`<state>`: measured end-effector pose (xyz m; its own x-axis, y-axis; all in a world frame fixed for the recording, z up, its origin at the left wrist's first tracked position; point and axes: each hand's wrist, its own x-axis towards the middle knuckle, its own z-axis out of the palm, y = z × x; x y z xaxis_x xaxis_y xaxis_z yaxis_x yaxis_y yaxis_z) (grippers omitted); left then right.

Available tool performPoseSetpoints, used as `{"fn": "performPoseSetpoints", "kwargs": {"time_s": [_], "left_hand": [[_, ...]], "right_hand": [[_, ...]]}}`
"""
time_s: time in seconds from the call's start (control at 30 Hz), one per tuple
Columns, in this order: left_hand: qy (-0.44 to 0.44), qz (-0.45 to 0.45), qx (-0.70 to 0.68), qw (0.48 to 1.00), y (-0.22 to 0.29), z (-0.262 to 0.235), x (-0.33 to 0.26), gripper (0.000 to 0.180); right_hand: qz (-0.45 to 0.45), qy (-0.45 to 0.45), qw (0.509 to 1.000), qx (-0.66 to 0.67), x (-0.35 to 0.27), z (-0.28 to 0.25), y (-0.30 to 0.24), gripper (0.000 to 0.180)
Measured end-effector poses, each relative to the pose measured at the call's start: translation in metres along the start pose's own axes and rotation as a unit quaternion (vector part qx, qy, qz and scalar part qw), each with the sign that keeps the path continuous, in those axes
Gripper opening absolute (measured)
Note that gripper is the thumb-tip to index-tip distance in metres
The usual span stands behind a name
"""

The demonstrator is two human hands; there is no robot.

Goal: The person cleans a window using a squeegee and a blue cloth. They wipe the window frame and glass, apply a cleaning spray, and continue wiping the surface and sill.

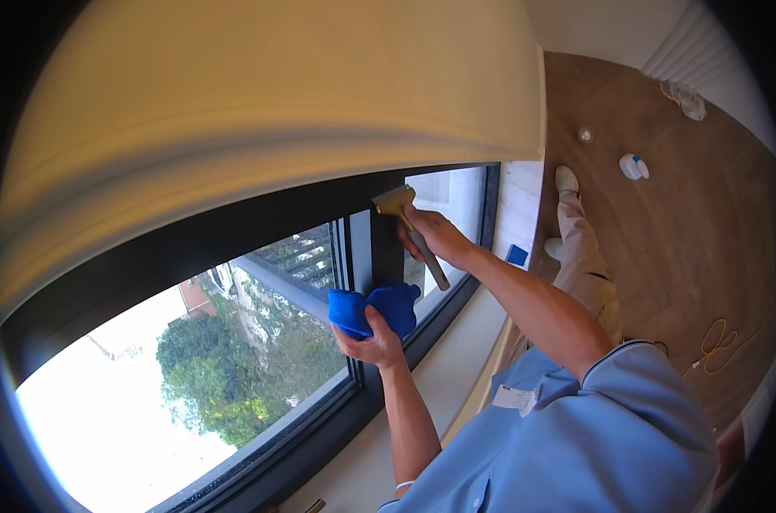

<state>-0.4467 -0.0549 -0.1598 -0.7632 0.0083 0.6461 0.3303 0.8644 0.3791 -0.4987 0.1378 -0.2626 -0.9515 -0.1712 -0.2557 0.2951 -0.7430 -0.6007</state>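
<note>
My right hand (pixel 437 235) is wrapped round the handle of a hand scraper (pixel 395 202) with a wide, flat, gold-coloured head and a grey-brown handle. The scraper's head lies over the dark window frame (pixel 259 214), near the upright bar between two panes; whether it touches is unclear. Just below, my left hand (pixel 372 344) grips a bunched blue cloth (pixel 391 309), thumb on the near side. The cloth is in front of the bar's lower part, at the edge of the larger left pane (pixel 259 342).
A pale sill (pixel 443 363) runs below the frame, with a small blue block (pixel 516 255) at its far end. On the wood floor (pixel 661 256) are a white container (pixel 634 167), a small round item (pixel 585 134), a crumpled clear bag (pixel 687 101) and a yellow cord (pixel 714 346).
</note>
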Motion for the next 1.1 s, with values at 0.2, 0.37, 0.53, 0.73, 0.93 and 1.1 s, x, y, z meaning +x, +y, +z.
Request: {"fn": "performPoseSetpoints", "kwargs": {"time_s": [0.2, 0.37, 0.53, 0.73, 0.93, 1.1], "left_hand": [[-0.014, -0.005, 0.037, 0.999, -0.003, -0.004, -0.002, 0.047], [-0.022, -0.075, 0.039, 0.996, 0.012, -0.045, 0.031, 0.065], [0.032, 0.336, 0.099, 0.936, 0.144, -0.098, 0.208, 0.056], [-0.201, 0.475, 0.410, 0.752, 0.157, -0.019, 0.213, 0.054], [-0.269, 0.552, 0.243, 0.751, 0.110, 0.085, 0.126, 0.035], [-0.299, 0.561, 0.240, 0.733, 0.092, 0.138, 0.090, 0.016]], "right_hand": [[-0.013, 0.011, 0.999, 0.037, -0.002, 0.003, -0.010, 0.066], [0.021, 0.002, 0.999, -0.039, -0.039, -0.026, 0.012, 0.065], [0.045, 0.020, 0.996, -0.079, -0.082, -0.077, 0.028, 0.060], [0.078, 0.041, 0.991, -0.098, -0.120, -0.094, 0.014, 0.056], [0.083, 0.102, 0.987, -0.089, -0.168, -0.117, 0.004, 0.056], [0.084, 0.128, 0.983, -0.105, -0.209, -0.139, -0.004, 0.056]]}}
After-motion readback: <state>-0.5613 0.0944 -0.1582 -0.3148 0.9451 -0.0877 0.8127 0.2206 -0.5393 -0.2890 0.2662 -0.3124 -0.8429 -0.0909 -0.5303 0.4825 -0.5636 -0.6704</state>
